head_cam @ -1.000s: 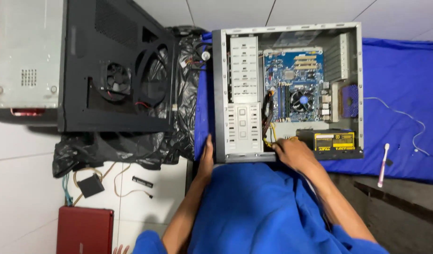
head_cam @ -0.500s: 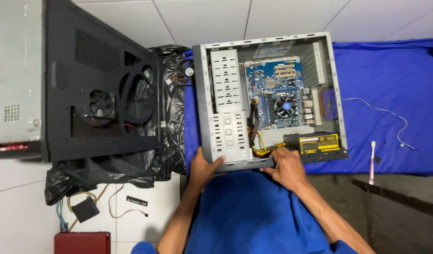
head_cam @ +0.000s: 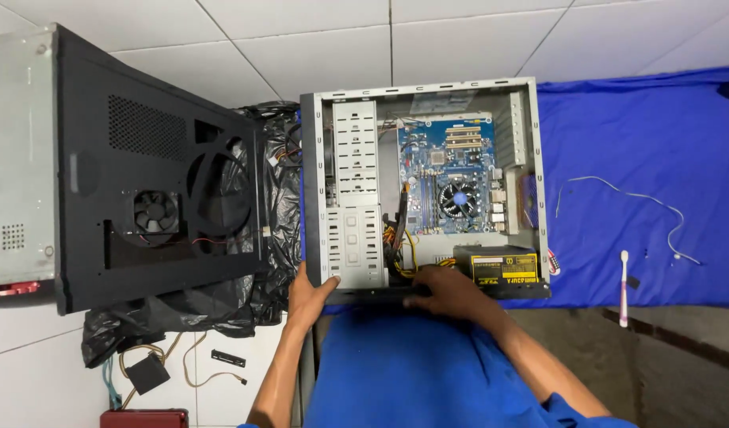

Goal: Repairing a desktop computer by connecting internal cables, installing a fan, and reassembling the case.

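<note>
An open grey computer case lies on its side on a blue cloth. Inside I see a blue motherboard with a round fan, a grey drive cage and a black power supply with a yellow label. My left hand grips the case's near left corner, thumb on the drive cage. My right hand rests on the near edge of the case beside the power supply, its fingers curled over a dark strip along that rim.
A black side panel with a small fan leans on another grey case at the left, over black plastic bags. Loose cables and a small black box lie on the tiled floor. A toothbrush and white wire rest on the cloth.
The view has shifted and drawn closer. My left hand moved from my lap edge onto the case's near left corner. My right hand slid left along the near rim.
</note>
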